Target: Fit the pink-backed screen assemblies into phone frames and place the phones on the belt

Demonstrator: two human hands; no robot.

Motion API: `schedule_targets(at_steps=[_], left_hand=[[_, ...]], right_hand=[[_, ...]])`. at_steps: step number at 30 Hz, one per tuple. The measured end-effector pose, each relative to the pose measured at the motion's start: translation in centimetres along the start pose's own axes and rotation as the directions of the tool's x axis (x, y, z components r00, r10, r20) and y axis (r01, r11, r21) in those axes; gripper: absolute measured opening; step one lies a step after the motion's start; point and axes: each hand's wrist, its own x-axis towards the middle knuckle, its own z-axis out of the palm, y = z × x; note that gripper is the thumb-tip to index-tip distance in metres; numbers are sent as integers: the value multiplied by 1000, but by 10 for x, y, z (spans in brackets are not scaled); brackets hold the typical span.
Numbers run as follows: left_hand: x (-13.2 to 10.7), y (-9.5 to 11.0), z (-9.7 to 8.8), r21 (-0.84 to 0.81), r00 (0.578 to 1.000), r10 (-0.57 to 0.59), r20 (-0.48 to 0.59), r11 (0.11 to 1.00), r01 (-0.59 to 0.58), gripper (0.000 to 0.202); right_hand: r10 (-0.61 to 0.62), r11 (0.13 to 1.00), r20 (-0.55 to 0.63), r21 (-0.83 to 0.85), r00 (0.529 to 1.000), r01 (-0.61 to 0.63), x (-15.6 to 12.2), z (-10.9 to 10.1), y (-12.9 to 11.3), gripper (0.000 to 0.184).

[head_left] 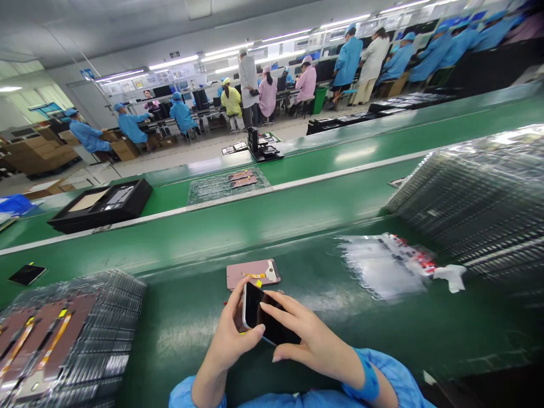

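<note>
A smartphone [275, 331] with a black glossy screen and a silver edge is tilted face up between my hands. My left hand [228, 337] grips its left side, with the thumb by the lower edge and fingers around the far corner. Across the screen lie the fingers of my right hand [321, 340], its thumb near the bottom right end; both hands are closed on the phone. Just beyond them, a pinkish screen panel [240, 274] with a yellow ribbon cable rests on the green bench [178, 328]. The phone's back is hidden.
At left stands a stack of clear trays [114, 306] holding pinkish panels. A taller tray stack [459, 187] is at right, beside a pile of clear film tabs [374, 266] and crumpled white tissue [453, 276]. A black box [102, 207] sits beyond the divider. Co-workers are in the background.
</note>
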Motion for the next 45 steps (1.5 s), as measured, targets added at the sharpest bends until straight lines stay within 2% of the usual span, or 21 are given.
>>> schedule_targets(at_steps=[21, 28, 31, 36, 39, 42, 43, 45], left_hand=[[-6, 0, -7, -2, 997, -23, 73, 1000, 24, 96], [-10, -9, -13, -111, 990, 0, 138, 994, 15, 98], [-13, -13, -14, -182, 989, 8, 149, 983, 20, 96], [-15, -19, -11, -341, 995, -26, 99, 938, 59, 98], [-10, -20, -10, -434, 996, -88, 32, 896, 93, 91], [1, -16, -16, -516, 964, -262, -41, 832, 204, 57], [5, -14, -19, -532, 949, -309, -61, 814, 231, 48], [12, -11, -27, -584, 939, -336, -78, 778, 230, 37]], right_hand=[[-96, 993, -34, -68, 995, 94, 0, -3, -3, 77], [-160, 980, -77, -132, 984, 149, 1, -15, -16, 64], [-169, 966, -70, -210, 983, 151, 2, -19, -22, 57], [-183, 921, -47, -357, 982, 155, 4, -18, -22, 63], [-154, 956, -64, -261, 986, 132, 5, -16, -18, 71], [-18, 997, -154, 68, 988, 29, 8, -15, -12, 80], [74, 977, -161, 211, 984, -39, 8, -15, -10, 77], [260, 864, -79, 464, 962, -196, 10, -15, -6, 64]])
